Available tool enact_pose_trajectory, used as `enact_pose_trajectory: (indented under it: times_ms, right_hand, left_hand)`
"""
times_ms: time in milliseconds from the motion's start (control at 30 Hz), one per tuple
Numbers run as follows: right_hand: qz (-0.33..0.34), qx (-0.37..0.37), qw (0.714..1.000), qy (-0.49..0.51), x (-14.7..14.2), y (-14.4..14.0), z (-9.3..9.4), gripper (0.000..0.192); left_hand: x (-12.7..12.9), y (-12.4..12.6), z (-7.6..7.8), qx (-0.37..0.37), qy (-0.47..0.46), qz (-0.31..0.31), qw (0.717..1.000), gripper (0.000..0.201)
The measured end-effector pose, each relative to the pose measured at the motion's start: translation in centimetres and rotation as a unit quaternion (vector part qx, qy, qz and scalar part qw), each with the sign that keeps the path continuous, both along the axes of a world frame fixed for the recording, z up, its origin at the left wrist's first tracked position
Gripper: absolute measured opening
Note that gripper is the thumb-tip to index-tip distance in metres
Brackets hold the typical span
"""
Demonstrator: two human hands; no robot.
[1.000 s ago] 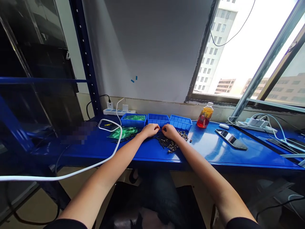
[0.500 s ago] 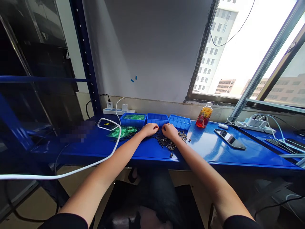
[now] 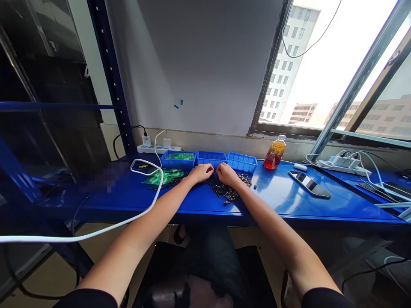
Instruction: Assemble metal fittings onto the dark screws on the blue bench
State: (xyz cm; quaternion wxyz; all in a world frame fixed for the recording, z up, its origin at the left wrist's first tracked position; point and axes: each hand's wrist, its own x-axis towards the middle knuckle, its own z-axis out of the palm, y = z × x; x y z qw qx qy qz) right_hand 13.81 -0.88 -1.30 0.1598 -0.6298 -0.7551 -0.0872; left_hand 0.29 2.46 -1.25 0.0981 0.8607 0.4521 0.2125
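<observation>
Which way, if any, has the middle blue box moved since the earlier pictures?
No. The middle blue box keeps its place relative to the window frame; only the whole view shifted slightly.

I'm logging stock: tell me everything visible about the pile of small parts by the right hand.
The pile of small parts lies loose on the blue tabletop, partly hidden by the right hand and forearm. Dark, thin pieces spread leftward; shiny, metallic-looking bits gather rightward. Hand contact is unclear.
</observation>
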Motion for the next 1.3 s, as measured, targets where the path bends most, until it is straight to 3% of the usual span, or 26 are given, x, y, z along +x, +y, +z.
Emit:
enact_pose_trajectory:
  times_ms: [333, 867, 1133, 1300]
  right_hand:
    - [0.072, 0.025, 0.995, 0.071, 0.62, 0.44, -0.30, 0.011]
    - [0.030, 0.009, 0.998, 0.061, 0.52, 0.39, 0.02, 0.021]
    - [0.058, 0.002, 0.994, 0.097, 0.23, -0.19, 0.52, 0.010]
    - [0.037, 0.016, 0.995, 0.092, 0.30, -0.22, 0.46, 0.012]
  left_hand:
    - [-0.05, 0.02, 0.09, -0.002, -0.003, 0.007, 1.000, 0.025]
    - [-0.08, -0.21, 0.32, -0.015, -0.006, 0.011, 1.000, 0.023]
    - [-0.01, -0.05, 0.22, -0.012, -0.011, 0.019, 1.000, 0.025]
    - [-0.03, -0.06, 0.26, -0.022, -0.005, 0.014, 1.000, 0.027]
